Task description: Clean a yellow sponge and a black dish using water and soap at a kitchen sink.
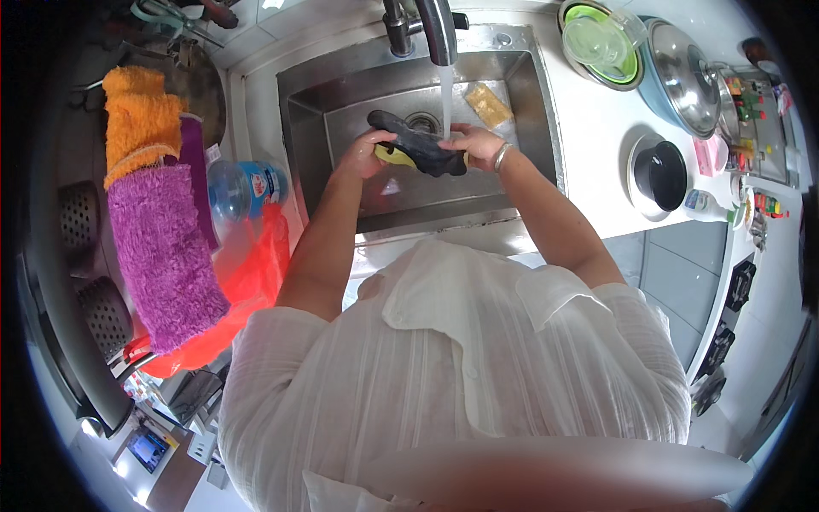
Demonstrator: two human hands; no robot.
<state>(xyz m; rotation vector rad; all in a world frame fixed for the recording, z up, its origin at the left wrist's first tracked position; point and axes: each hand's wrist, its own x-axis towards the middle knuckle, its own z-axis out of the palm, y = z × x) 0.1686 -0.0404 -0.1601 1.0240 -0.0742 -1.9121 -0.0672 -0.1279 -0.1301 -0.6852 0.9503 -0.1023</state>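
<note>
A dark, floppy item (425, 147), perhaps a shoe or a rubber glove, is held over a stainless steel sink (416, 214). My left hand (370, 153) grips its left end, where a yellow part shows beneath. At its right end, my right hand (475, 146), with a bracelet at the wrist, holds the edge. Water runs from the faucet (441, 38) beside the fingers of my right hand. A yellow sponge or scouring pad (489, 105) lies on the sink floor, right of the drain (423, 121).
Left of the sink are a plastic bottle (246, 189), a red plastic bag (269, 256), and orange (144, 121) and purple (163, 256) cloths. On the right counter stand green bowls (617, 64), a lidded pot (681, 77), a black bowl (662, 176) and a spray bottle (707, 206).
</note>
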